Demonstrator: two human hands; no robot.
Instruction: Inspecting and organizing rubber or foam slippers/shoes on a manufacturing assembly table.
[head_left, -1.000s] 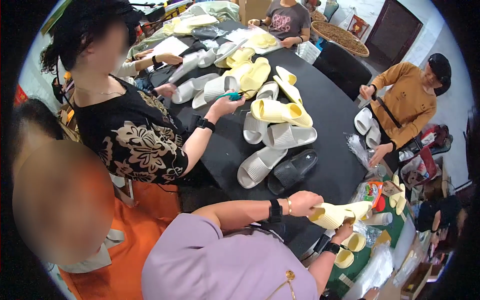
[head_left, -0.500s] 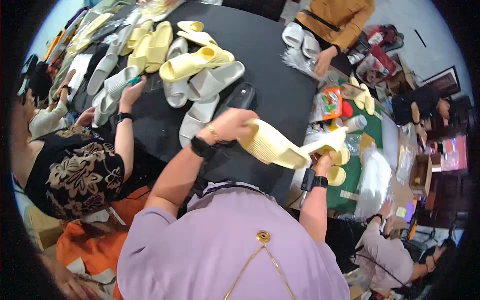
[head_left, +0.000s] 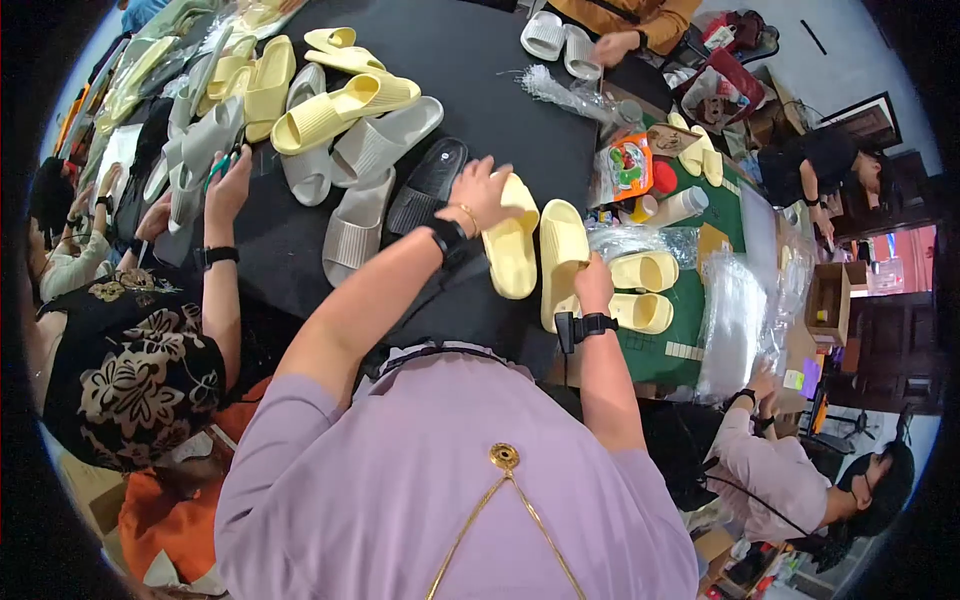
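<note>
Alignment had just been changed: at the worktop's [head_left: 500,110] edge, the left yellow slipper [head_left: 513,262], grip untellable under the left hand [head_left: 478,192], was brought beside the right yellow slipper [head_left: 563,238], held in the right hand's [head_left: 594,284] grip, both now paired.

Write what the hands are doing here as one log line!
left hand: at yellow slipper | right hand: holding second yellow slipper | nearby: black slipper

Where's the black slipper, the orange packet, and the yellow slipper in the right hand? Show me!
Black slipper [head_left: 416,204]: head view, on its ribbed strap.
Orange packet [head_left: 627,168]: head view, on its front.
Yellow slipper [head_left: 564,238] in the right hand [head_left: 594,284]: head view, on its strap.
</note>
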